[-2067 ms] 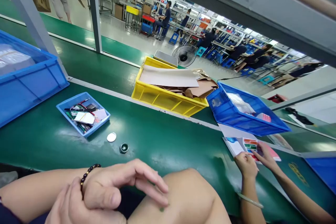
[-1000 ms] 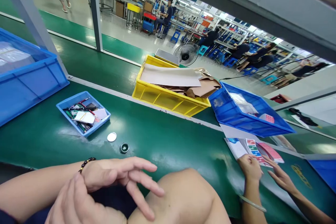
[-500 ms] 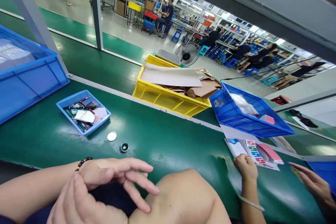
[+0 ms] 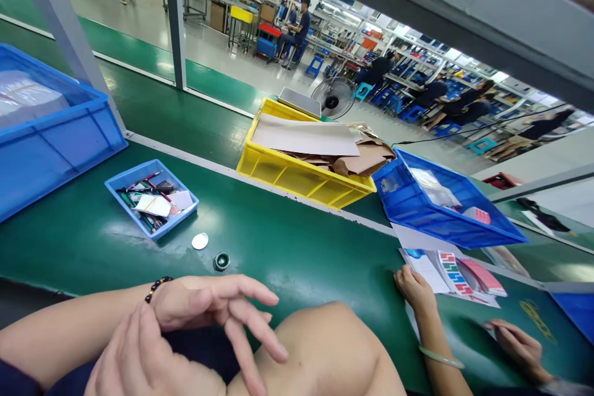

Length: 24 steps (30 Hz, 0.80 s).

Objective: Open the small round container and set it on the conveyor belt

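My left hand (image 4: 216, 309) reaches in from the left over the near edge of the green table, its fingers spread and nothing in them. A dark beaded bracelet (image 4: 158, 288) circles that wrist. Across my body comes my right arm, and my right hand (image 4: 148, 356) rests its outstretched fingers against the left wrist and heel of the palm. It holds no object that I can see. Just beyond my left hand stand a small open jar (image 4: 222, 261) and a white round lid (image 4: 200, 241) lying flat.
Beyond the lid sits a blue tray (image 4: 155, 234) of pens and cards. Larger bins stand behind: blue (image 4: 60, 142), yellow (image 4: 301, 182), blue (image 4: 445, 226). At right, a co-worker's hands (image 4: 417, 291) are near printed leaflets (image 4: 448, 275) and yellow bands (image 4: 538, 320).
My hands stay nearly in place, the left fingers shifting slightly. The co-worker's hands have moved left, and the yellow bands now lie on the table.
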{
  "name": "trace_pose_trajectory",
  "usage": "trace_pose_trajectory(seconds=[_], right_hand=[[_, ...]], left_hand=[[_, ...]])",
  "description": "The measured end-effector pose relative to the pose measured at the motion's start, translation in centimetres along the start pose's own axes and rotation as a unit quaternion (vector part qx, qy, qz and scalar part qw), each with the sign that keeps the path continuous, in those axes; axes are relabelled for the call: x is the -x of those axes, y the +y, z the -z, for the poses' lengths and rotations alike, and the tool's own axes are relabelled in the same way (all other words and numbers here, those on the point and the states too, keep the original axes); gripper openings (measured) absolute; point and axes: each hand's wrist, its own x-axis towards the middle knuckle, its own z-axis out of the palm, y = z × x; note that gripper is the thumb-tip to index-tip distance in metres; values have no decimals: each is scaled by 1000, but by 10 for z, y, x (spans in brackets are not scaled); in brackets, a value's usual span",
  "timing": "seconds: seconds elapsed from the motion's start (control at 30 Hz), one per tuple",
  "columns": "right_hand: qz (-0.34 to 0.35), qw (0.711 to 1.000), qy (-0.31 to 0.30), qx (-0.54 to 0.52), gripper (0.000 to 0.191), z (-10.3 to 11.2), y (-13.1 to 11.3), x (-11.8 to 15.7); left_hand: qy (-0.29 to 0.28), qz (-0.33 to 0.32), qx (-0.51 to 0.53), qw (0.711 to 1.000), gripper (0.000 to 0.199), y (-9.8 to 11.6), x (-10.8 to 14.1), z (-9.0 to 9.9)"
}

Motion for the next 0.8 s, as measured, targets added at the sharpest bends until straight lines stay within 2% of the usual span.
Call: trace_pose_trajectory(seconds=[0.1, 0.17, 0.23, 0.3, 0.33, 0.37, 0.43, 0.47, 0.5, 0.57, 0.63, 0.7, 0.77, 0.8], right_hand=[[-73, 991, 112, 10, 35, -2, 1, -3], [-135, 965, 214, 69, 43, -4, -4, -12], [-174, 917, 316, 168, 53, -8, -14, -22], [-191, 872, 373, 253, 57, -10, -23, -27], [-181, 874, 362, 268, 56, -11, -26, -28], [-153, 902, 313, 255, 54, -11, -28, -26], [-65, 968, 161, 183, 48, -8, -27, -21], [-15, 988, 74, 132, 44, -5, -24, -18], [30, 997, -3, 78, 38, 0, -18, -17], [78, 993, -88, -8, 25, 15, 0, -19], [91, 989, -107, -45, 17, 37, 25, -27], [82, 992, -88, -26, 22, 62, 52, -36], [52, 997, -64, 4, 21, 86, 75, -42], [24, 997, -79, 6, 20, 95, 83, -43]], left_hand=[[-82, 11, -55, 995, 68, -4, -11, 2], [-121, 1, -121, 985, 70, -6, -16, 6], [-113, 10, -141, 984, 69, -5, -12, 9], [-63, 42, -117, 990, 68, -5, -2, 8], [-21, 55, -105, 993, 67, -4, 5, 5], [24, 62, -97, 993, 66, -4, 11, 3], [77, 52, -86, 992, 64, -3, 18, -2], [80, 40, -79, 993, 65, -3, 19, -3], [63, 32, -74, 995, 66, -3, 17, -4], [13, 29, -72, 997, 70, -2, 8, -3], [-41, 33, -94, 994, 73, -1, -5, -1], [-81, 36, -164, 983, 74, 1, -17, 2], [-90, 33, -246, 965, 72, 4, -23, 7], [-88, 32, -267, 959, 71, 6, -23, 9]])
